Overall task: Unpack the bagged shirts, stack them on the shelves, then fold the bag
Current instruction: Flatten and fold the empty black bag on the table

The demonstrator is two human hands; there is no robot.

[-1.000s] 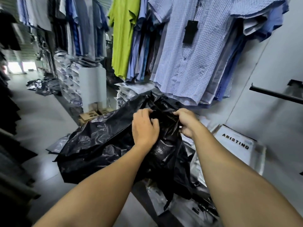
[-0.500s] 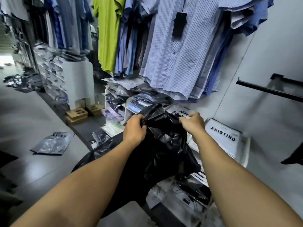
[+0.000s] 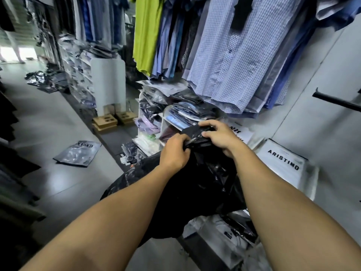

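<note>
A large black plastic bag [image 3: 197, 188] hangs crumpled in front of me, gathered at its top edge. My left hand [image 3: 173, 151] grips that top edge from the left. My right hand [image 3: 218, 135] pinches the same bunched edge from the right, the two hands nearly touching. Behind them white shelves [image 3: 141, 122] hold stacks of packaged shirts [image 3: 185, 114]. The bag's lower part covers more packaged shirts [image 3: 220, 227] lying below. I cannot tell whether anything is inside the bag.
Hanging shirts [image 3: 230, 55] crowd the rail above the shelves. A white ARISTINO package [image 3: 283, 161] leans on the wall at right. One packaged shirt [image 3: 78, 153] lies on the grey floor at left, more bags [image 3: 45, 81] farther back. A black wall rail [image 3: 336, 100] juts out at right.
Both hands have drawn closer together and bunched the bag's top edge. The bag has collapsed from spread wide to hanging narrow. The view has swung towards the shelves.
</note>
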